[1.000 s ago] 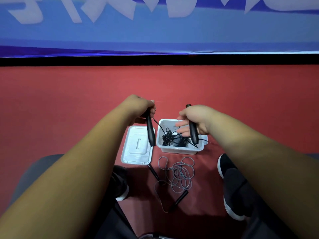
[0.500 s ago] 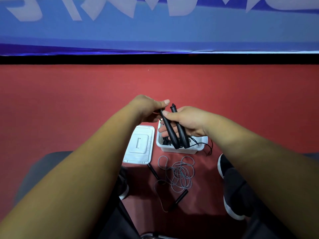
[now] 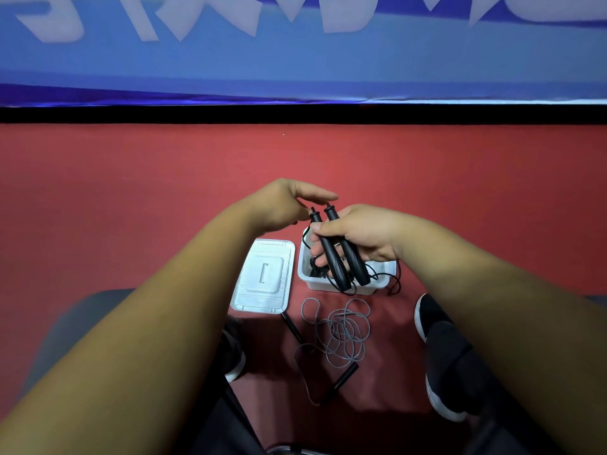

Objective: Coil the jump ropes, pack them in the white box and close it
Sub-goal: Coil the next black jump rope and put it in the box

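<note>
Left hand (image 3: 282, 205) is off the black handles (image 3: 340, 257) vs 0.5 s ago, and both are now in the right hand (image 3: 361, 238) only. The pair has shifted slightly right and stands a bit more upright.

- Right hand: fingers and thumb wrapped around both handles, which sit side by side and touching, tips pointing up and away. Held above the white box (image 3: 328, 288), over its left half.
- Left hand: fingers straight and relaxed, just beside the handle tips. Can't tell if a fingertip touches the cord there.
- Black cord (image 3: 314, 271): hangs from the handles into the open box and bunches up inside. One loop spills over the right edge.
- Lid (image 3: 262, 277): flat on the red floor (image 3: 131, 208), just left of the box, not on it.
- Grey rope (image 3: 343, 333): loose uncoiled heap on the floor in front of the box, not packed. Its two dark handles lie at the near-left edge of the heap.
- Shoes (image 3: 440, 356) on either side of the heap.
</note>
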`<state>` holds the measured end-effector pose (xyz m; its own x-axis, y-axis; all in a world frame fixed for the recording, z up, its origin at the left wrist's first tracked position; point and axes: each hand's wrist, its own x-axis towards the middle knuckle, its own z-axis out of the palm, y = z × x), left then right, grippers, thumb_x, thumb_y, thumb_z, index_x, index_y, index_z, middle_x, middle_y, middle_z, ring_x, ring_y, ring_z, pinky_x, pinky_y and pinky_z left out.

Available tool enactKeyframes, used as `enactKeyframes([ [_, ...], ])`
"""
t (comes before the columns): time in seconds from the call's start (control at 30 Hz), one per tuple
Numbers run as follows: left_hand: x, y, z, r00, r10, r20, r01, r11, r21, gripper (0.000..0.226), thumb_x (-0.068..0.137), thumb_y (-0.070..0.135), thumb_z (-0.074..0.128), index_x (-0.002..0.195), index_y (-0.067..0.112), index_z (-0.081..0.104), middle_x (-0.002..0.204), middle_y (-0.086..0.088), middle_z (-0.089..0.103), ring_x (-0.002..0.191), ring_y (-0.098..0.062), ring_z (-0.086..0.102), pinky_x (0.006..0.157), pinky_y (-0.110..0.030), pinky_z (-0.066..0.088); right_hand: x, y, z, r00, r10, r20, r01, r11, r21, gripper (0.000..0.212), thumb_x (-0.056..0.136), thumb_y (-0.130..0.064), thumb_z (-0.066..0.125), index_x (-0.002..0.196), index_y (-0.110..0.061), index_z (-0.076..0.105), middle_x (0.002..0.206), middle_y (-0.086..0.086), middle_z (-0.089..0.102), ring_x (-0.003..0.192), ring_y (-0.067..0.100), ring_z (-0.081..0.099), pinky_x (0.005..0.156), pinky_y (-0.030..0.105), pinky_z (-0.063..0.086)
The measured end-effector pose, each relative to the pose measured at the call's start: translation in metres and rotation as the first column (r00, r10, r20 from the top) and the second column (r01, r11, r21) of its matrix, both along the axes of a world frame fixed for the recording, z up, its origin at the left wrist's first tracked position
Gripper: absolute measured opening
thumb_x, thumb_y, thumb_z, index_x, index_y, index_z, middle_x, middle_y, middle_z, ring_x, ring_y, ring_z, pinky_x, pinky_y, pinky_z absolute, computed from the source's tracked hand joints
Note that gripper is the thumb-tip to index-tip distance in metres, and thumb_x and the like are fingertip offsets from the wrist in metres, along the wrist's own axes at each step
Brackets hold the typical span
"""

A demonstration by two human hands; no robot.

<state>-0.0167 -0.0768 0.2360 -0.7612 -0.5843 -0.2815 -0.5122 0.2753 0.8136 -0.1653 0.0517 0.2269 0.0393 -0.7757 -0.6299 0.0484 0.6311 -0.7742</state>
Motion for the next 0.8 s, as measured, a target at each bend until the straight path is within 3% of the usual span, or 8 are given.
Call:
enactKeyframes([
  [0.1, 0.0, 0.0, -0.003, 1.0, -0.008, -0.013, 0.008, 1.0, -0.008, 0.043, 0.092, -0.013, 0.063, 0.113, 0.021, 0.081, 0.097, 0.013, 0.079, 0.078, 0.006, 0.065, 0.076, -0.013, 0.047, 0.0, 0.001, 0.0, 0.999, 0.036, -0.002, -0.036, 0.999, 0.034, 0.027, 0.104, -0.03, 0.068, 0.115, -0.005, 0.07, 0.103, 0.015, 0.079, 0.112, 0.041, 0.074, 0.103, 0.063, 0.055],
  [0.17, 0.001, -0.003, -0.007, 1.0, -0.014, -0.018, 0.013, 1.0, -0.017, 0.035, 0.093, -0.009, 0.065, 0.103, 0.02, 0.081, 0.088, 0.011, 0.077, 0.077, -0.001, 0.064, 0.078, -0.02, 0.05, 0.0, 0.003, 0.002, 0.999, 0.05, 0.007, -0.05, 0.997, 0.059, 0.028, 0.104, -0.03, 0.068, 0.117, -0.004, 0.069, 0.102, 0.015, 0.079, 0.106, 0.038, 0.076, 0.09, 0.055, 0.063],
  [0.23, 0.001, -0.003, -0.009, 0.999, -0.024, -0.023, 0.023, 0.999, -0.042, 0.028, 0.095, -0.004, 0.066, 0.098, 0.021, 0.079, 0.088, 0.007, 0.077, 0.082, -0.006, 0.064, 0.085, -0.028, 0.053, 0.0, 0.004, 0.005, 0.999, 0.026, 0.035, -0.029, 0.997, 0.076, 0.028, 0.105, -0.027, 0.066, 0.118, -0.002, 0.068, 0.099, 0.017, 0.078, 0.095, 0.036, 0.076, 0.069, 0.045, 0.066],
  [0.4, -0.004, 0.001, -0.011, 0.999, 0.003, -0.035, -0.007, 0.994, -0.108, 0.021, 0.099, 0.005, 0.065, 0.095, 0.025, 0.072, 0.093, 0.001, 0.076, 0.084, -0.008, 0.068, 0.089, -0.029, 0.054, -0.001, 0.001, 0.006, 0.996, -0.06, 0.07, 0.054, 0.996, 0.072, 0.025, 0.104, -0.025, 0.068, 0.114, -0.003, 0.067, 0.095, 0.014, 0.074, 0.086, 0.032, 0.073, 0.072, 0.046, 0.067],
  [0.53, -0.007, 0.006, -0.007, 0.997, 0.064, -0.044, -0.07, 0.985, -0.157, 0.011, 0.1, 0.01, 0.062, 0.101, 0.02, 0.067, 0.089, -0.003, 0.076, 0.076, -0.009, 0.072, 0.081, -0.032, 0.058, -0.004, -0.002, 0.003, 0.993, -0.082, -0.084, 0.083, 0.997, 0.0, 0.027, 0.095, -0.022, 0.079, 0.113, -0.005, 0.068, 0.091, 0.01, 0.076, 0.081, 0.025, 0.076, 0.074, 0.044, 0.065],
  [0.6, -0.009, 0.008, -0.004, 0.993, 0.094, -0.066, -0.104, 0.981, -0.166, 0.008, 0.099, 0.011, 0.061, 0.1, 0.018, 0.065, 0.091, -0.007, 0.076, 0.079, -0.015, 0.074, 0.081, -0.038, 0.061, -0.005, -0.003, 0.002, 0.975, -0.076, -0.209, 0.067, 0.997, -0.047, 0.031, 0.09, -0.018, 0.083, 0.112, -0.006, 0.065, 0.088, 0.01, 0.074, 0.074, 0.02, 0.077, 0.063, 0.037, 0.062],
  [0.7, -0.009, 0.009, 0.0, 0.989, 0.137, -0.061, -0.147, 0.967, -0.21, 0.004, 0.096, 0.016, 0.06, 0.097, 0.019, 0.063, 0.09, -0.007, 0.075, 0.085, -0.028, 0.073, 0.082, -0.049, 0.061, -0.006, -0.004, 0.001, 0.927, -0.074, -0.369, 0.047, 0.996, -0.08, 0.029, 0.089, -0.011, 0.078, 0.108, -0.011, 0.056, 0.087, 0.013, 0.07, 0.07, 0.02, 0.075, 0.052, 0.028, 0.054],
  [0.8, -0.011, 0.013, 0.004, 0.975, 0.213, -0.068, -0.222, 0.957, -0.186, 0.009, 0.099, 0.018, 0.055, 0.1, 0.011, 0.061, 0.091, -0.001, 0.077, 0.087, -0.034, 0.072, 0.078, -0.049, 0.062, -0.008, -0.006, 0.004, 0.862, -0.058, -0.504, 0.011, 0.995, -0.096, 0.025, 0.087, -0.015, 0.071, 0.107, -0.012, 0.056, 0.085, 0.011, 0.068, 0.07, 0.025, 0.07, 0.057, 0.031, 0.051],
])
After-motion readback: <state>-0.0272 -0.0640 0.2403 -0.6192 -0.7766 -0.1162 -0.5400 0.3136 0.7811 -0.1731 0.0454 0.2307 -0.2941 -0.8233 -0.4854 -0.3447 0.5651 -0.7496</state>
